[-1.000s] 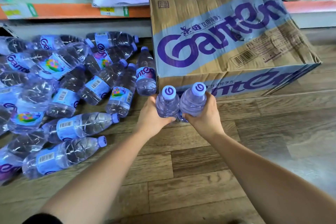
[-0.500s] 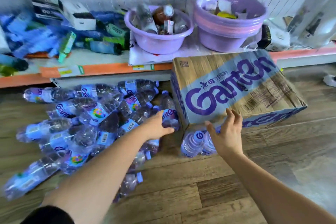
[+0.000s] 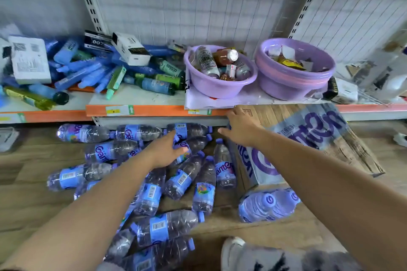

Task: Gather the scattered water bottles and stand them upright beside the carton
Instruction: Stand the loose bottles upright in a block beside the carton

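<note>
Both arms stretched forward. Left hand (image 3: pixel 168 149) low, fingers loosely curved; right hand (image 3: pixel 240 127) spread, palm down.

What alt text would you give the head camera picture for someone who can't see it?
A person's left hand and right hand reach toward a heap of water bottles lying on a wooden floor beside a Ganten carton. Two upright bottles stand at the carton's near corner; a cluttered shelf with purple basins runs behind.

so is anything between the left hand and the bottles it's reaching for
Nothing visible does. The left hand rests directly on the lying bottles beside the carton; the right hand hovers open near the carton's corner, also unobstructed.
</note>
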Action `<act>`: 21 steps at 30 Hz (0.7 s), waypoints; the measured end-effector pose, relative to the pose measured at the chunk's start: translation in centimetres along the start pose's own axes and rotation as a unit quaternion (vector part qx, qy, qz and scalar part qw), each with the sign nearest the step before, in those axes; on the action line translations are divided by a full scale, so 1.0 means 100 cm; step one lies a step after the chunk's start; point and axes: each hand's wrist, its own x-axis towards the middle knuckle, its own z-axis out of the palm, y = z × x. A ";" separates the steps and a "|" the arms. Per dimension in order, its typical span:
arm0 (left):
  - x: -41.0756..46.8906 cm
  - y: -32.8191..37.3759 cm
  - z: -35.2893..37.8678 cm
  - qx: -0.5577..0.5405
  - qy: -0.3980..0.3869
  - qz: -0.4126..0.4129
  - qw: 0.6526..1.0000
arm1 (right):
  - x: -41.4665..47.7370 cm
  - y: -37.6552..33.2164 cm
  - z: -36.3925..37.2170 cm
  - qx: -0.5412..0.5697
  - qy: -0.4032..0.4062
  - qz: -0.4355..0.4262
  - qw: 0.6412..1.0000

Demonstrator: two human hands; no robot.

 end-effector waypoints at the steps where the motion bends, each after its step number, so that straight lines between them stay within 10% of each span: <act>1: 0.007 -0.003 0.004 -0.006 -0.002 -0.002 1.000 | 0.013 0.001 0.004 -0.013 -0.015 -0.008 1.000; 13: 0.148 0.015 0.065 0.051 -0.022 -0.017 0.998 | 0.157 0.049 0.117 -0.088 -0.244 -0.032 0.965; 21: 0.225 0.019 0.115 0.147 -0.032 -0.044 0.988 | 0.205 0.050 0.141 -0.087 -0.225 -0.049 0.969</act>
